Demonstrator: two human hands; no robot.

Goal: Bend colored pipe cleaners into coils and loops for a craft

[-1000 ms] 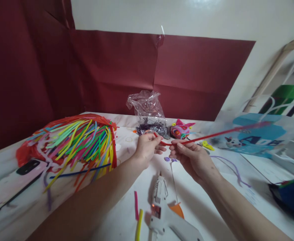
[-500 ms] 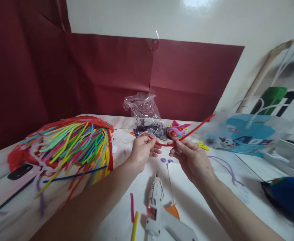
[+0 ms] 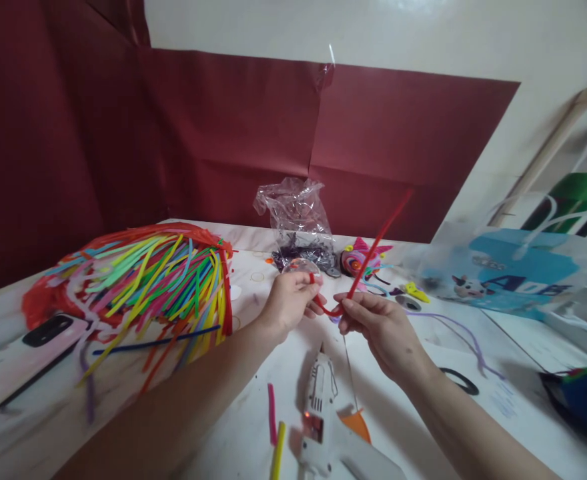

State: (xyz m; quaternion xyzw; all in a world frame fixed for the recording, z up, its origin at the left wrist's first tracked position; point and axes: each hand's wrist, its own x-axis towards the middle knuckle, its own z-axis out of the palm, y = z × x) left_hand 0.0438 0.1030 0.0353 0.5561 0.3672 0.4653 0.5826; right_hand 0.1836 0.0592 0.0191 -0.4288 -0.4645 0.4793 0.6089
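Observation:
A red pipe cleaner [image 3: 373, 253] runs between my two hands above the table. My left hand [image 3: 291, 299] pinches one end of it, near a small round clear plastic piece [image 3: 298, 265]. Further along, my right hand [image 3: 381, 323] grips it between thumb and fingers. Between the hands it sags in a curve, and past the right hand its free end slants up to the right. Below my hands lies a white glue gun [image 3: 318, 400] with a red light lit, its nozzle pointing away from me.
At left, many colourful pipe cleaners [image 3: 173, 287] spill from red wrapping beside a phone [image 3: 33, 360]. Behind my hands are a clear plastic bag [image 3: 298, 213] and a pink craft piece [image 3: 358, 260]. A printed carrier bag [image 3: 498, 273] stands right. Short pink [image 3: 272, 413] and yellow [image 3: 278, 450] pieces lie in front.
The red pipe cleaner is bent more sharply now, its free end raised steeper. My right hand has dropped slightly. The whole view has shifted, so things appear further right.

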